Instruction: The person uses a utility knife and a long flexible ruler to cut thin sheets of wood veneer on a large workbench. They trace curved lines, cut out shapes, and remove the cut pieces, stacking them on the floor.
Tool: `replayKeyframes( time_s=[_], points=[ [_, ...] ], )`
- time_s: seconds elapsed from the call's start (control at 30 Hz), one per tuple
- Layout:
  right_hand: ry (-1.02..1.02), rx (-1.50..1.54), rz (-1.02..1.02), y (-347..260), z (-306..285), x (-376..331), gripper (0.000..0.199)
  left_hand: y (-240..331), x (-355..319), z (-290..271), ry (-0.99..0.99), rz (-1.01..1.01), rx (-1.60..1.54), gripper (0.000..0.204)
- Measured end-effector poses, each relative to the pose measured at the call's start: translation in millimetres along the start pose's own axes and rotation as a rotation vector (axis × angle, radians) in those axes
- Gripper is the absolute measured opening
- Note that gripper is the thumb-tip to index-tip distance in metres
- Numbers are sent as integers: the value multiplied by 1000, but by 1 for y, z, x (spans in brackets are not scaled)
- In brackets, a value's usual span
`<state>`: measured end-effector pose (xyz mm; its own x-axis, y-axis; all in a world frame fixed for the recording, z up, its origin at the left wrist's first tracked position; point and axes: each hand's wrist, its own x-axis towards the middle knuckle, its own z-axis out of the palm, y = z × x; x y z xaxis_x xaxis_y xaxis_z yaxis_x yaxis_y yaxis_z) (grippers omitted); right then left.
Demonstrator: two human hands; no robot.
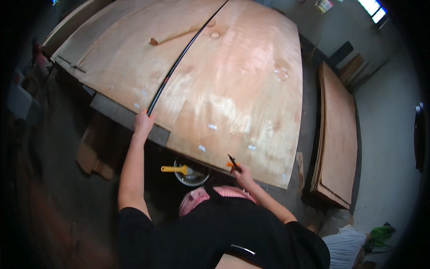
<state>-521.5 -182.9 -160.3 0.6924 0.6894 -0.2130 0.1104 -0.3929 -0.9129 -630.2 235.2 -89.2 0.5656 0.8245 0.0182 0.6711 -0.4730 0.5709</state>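
A long thin black pole (pixel 181 55) lies across the wide wood veneer sheets (pixel 251 94), running from the near left edge to the far side. My left hand (pixel 143 123) is closed around its near end, just at the sheets' edge. My right hand (pixel 244 175) grips a dark pointed tool (pixel 232 160) with an orange part, which looks like a utility knife. The tool's tip points up and left over the near edge of the sheets. A loose curled veneer strip (pixel 177 36) lies left of the pole, and its far end reaches the pole.
Below the near edge stands a metal bucket (pixel 196 180) with a yellow-handled tool (pixel 174 169) across its rim. At the right is a stack of wood sheets (pixel 338 139). Small white labels (pixel 212 127) dot the veneer. A white sack (pixel 345 245) sits at the lower right.
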Motion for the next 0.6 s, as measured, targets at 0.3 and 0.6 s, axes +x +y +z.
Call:
replayKeyframes(
  time_s=[0.3, 0.6],
  points=[
    [-264, -694, -308, -90, 70, 50, 43, -30, -202, 189, -512, -360, -909, 37],
    [-350, -1097, -590, -20, 165, 92, 37, -2, -316, 165, -897, -401, -855, 42]
  ],
)
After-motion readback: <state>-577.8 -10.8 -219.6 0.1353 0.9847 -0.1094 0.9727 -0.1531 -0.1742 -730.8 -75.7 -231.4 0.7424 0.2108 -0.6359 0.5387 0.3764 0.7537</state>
